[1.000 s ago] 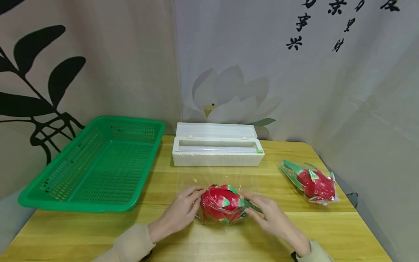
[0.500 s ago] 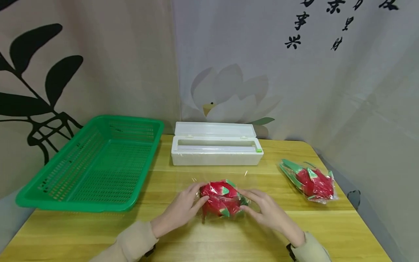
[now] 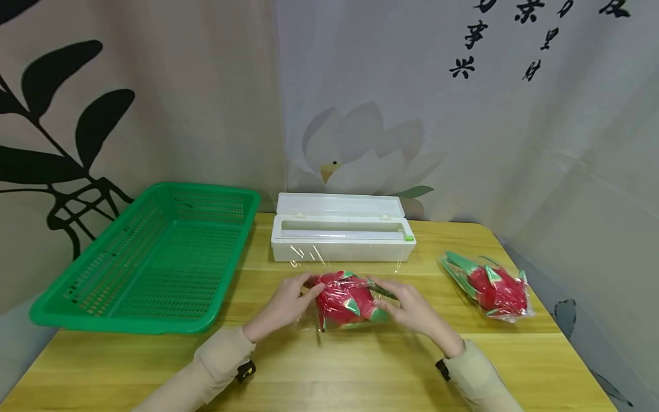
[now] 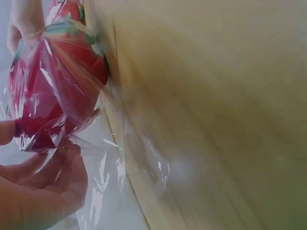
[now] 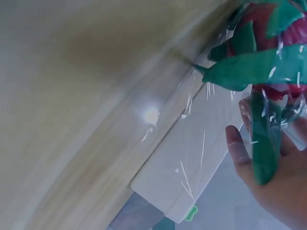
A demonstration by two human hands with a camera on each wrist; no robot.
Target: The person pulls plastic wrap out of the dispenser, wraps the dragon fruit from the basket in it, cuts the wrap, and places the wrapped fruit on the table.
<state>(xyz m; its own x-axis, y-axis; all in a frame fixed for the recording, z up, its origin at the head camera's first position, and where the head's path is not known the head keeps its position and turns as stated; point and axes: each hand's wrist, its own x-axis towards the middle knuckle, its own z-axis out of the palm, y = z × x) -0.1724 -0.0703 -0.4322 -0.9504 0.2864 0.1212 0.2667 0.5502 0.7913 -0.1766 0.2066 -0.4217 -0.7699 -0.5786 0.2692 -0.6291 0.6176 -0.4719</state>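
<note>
Between the two hands, a red dragon fruit [image 3: 340, 300] with green-tipped scales is held a little above the wooden table. Clear cling film [image 4: 112, 160] lies creased over it and trails loose on its far side. My left hand [image 3: 285, 304] grips the fruit's left end; in the left wrist view, the left hand [image 4: 45, 191] has thumb and fingers on the film-covered tip. At the other end, my right hand [image 3: 409, 312] holds the leafy side. The right wrist view shows long green leaves [image 5: 259, 69] beside the right hand [image 5: 278, 177], whose fingers are partly hidden by fruit.
A white cling film dispenser [image 3: 342, 252] with its lid up stands behind the hands. Left of it is a green mesh basket [image 3: 218, 297]. A second, film-wrapped dragon fruit [image 3: 496, 292] lies on the right of the wooden table [image 3: 329, 380], near its edge. A printed curtain [image 3: 206, 114] hangs behind.
Both hands have lifted the dragon fruit off the table and moved it slightly away from the body. Loose film now rises with it in front of the dispenser. The fruit has tipped somewhat.
</note>
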